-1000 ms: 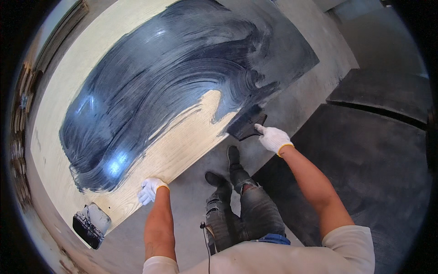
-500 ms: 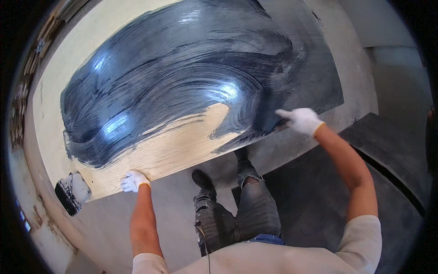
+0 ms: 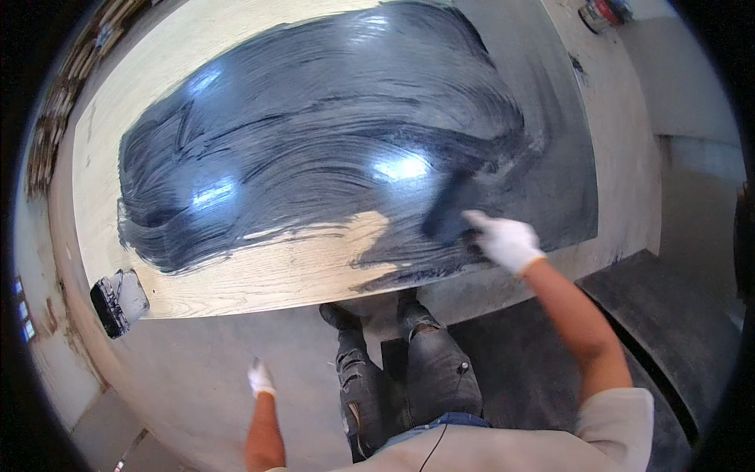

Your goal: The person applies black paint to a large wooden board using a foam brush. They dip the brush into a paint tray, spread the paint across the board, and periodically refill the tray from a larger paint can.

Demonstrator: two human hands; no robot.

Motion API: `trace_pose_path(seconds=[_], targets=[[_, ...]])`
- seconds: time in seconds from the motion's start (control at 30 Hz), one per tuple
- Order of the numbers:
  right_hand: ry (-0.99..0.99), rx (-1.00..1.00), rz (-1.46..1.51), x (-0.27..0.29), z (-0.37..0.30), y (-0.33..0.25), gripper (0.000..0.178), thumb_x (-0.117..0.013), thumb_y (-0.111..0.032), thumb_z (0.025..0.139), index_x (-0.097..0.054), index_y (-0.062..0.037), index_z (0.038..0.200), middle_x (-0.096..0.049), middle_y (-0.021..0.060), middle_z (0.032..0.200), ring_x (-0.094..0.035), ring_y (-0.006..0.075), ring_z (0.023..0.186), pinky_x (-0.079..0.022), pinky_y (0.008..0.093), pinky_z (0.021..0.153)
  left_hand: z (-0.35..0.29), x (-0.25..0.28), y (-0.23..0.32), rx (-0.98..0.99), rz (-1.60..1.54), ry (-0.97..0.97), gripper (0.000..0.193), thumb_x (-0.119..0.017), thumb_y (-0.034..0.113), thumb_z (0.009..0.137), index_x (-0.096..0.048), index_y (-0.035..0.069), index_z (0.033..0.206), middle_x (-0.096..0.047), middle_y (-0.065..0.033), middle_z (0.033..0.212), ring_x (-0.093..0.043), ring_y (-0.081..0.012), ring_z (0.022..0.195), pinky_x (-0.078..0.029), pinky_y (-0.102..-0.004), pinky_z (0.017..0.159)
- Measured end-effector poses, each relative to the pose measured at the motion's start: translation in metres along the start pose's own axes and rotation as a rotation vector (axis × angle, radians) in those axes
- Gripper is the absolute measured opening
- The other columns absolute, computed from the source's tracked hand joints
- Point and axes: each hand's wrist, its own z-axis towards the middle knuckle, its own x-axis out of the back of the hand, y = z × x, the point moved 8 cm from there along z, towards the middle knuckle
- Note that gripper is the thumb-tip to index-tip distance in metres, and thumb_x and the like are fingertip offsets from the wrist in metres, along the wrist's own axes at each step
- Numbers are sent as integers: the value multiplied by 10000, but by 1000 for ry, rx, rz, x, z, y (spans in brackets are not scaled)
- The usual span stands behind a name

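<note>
A large pale wood-grain board (image 3: 259,275) lies in front of me, much of it under a wet, streaky black coating (image 3: 299,118). My right hand (image 3: 510,242), in a white glove, is closed on a wide dark brush (image 3: 452,206). The brush lies against the coated surface near the right part of the near edge; blur hides its exact shape. My left hand (image 3: 261,379), also gloved, hangs below the board's near edge, touching nothing; its fingers are smeared by motion. At the board's near left corner sits an open container (image 3: 134,295) smeared with black.
A small can (image 3: 602,14) stands at the far right, past the board. Stacked thin material (image 3: 51,134) lines the far left. Dark panels (image 3: 519,346) lie on the right beside my legs. Bare wood shows along the board's far left and near edges.
My left hand has come off the board's near edge and dropped toward me. The right hand and brush have shifted slightly left, and the black now covers more near the right front.
</note>
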Motion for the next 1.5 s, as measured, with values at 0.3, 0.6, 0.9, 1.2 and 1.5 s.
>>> trace_pose_path(seconds=[0.3, 0.6, 0.9, 1.2, 1.5], targets=[[29, 218, -157, 81, 117, -104, 583, -535, -231, 955, -439, -327, 1522, -723, 195, 1073, -720, 360, 950, -573, 478, 817, -187, -187, -3, -162, -106, -221, 489, -590, 211, 941, -580, -31, 1365, -619, -195, 1376, -577, -270, 1285, -429, -349, 1084], [28, 507, -111, 40, 129, -358, 565, -489, -258, 971, -426, -264, 1533, -720, 202, 1094, -706, 381, 967, -554, 502, 812, -174, -70, 113, -635, -134, 56, 329, -645, 215, 940, -690, 79, 1237, -669, -150, 1306, -635, -303, 1219, -487, -375, 1052], [43, 20, -161, 67, 76, -116, 686, -606, -131, 866, -464, -287, 1518, -689, 254, 1148, -662, 429, 1065, -521, 460, 910, -96, -17, -255, 445, -78, -188, 412, -523, 274, 913, -706, -20, 1136, -702, -274, 1123, -659, -412, 1109, -514, -448, 954], [-96, 433, -578, 54, 185, -664, 615, -551, -272, 947, -394, -328, 1539, -708, 215, 986, -699, 396, 912, -547, 514, 803, 114, 127, -46, 169, -848, 98, 416, -601, 283, 986, -640, -7, 1282, -701, -192, 1197, -676, -317, 1042, -516, -453, 947], [186, 594, -329, 106, 366, -1050, 582, -520, -201, 905, -492, -185, 1487, -666, 241, 1250, -654, 400, 1150, -521, 481, 974, 186, 316, 237, -213, -2182, -575, 580, -399, 436, 1032, -542, 4, 1391, -527, -263, 1437, -463, -455, 1357, -260, -640, 1182]])
